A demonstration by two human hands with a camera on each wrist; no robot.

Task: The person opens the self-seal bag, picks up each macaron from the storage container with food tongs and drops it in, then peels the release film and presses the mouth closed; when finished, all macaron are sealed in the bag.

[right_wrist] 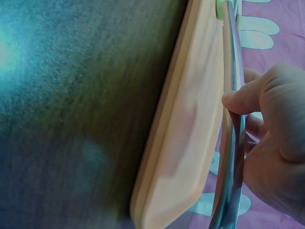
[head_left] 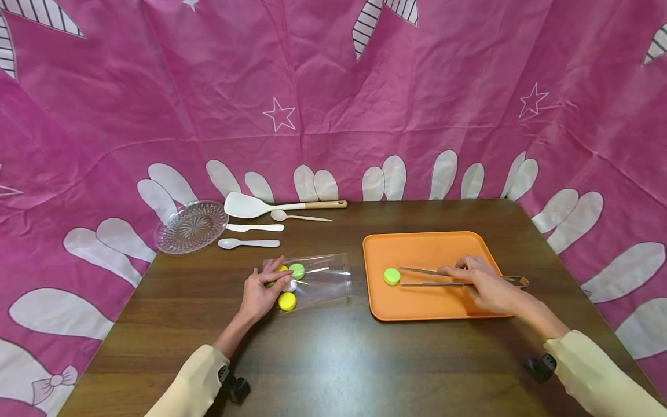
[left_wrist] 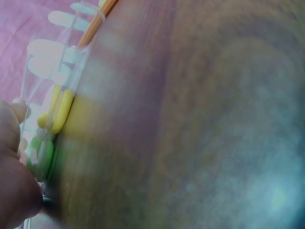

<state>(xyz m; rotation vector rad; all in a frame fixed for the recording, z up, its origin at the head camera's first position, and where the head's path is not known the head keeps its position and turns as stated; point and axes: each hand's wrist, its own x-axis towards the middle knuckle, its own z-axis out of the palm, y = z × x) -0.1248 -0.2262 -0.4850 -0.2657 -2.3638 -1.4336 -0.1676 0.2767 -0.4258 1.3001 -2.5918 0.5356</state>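
Observation:
My left hand [head_left: 263, 292] rests on a clear plastic bag [head_left: 325, 284] with fingers and thumb extended over its left end. Yellow, green and white macarons lie inside, partly under the fingers; a yellow macaron [head_left: 287, 301] shows by the thumb side and a green macaron [head_left: 297, 271] beyond the fingertips. The left wrist view shows a yellow macaron [left_wrist: 62, 112] through the plastic. My right hand [head_left: 482, 284] holds metal tongs [head_left: 424, 284] by the middle, low over an orange tray [head_left: 432, 246]. The tong tips reach the right edge of a light green macaron [head_left: 392, 276] on the tray.
At the back left stand a clear patterned glass plate [head_left: 193, 226], a white spatula [head_left: 247, 205] with a wooden handle, a small spoon [head_left: 278, 215], a white knife [head_left: 255, 228] and a white spoon [head_left: 250, 244]. A pink printed cloth [head_left: 333, 87] hangs behind the wooden table [head_left: 333, 359].

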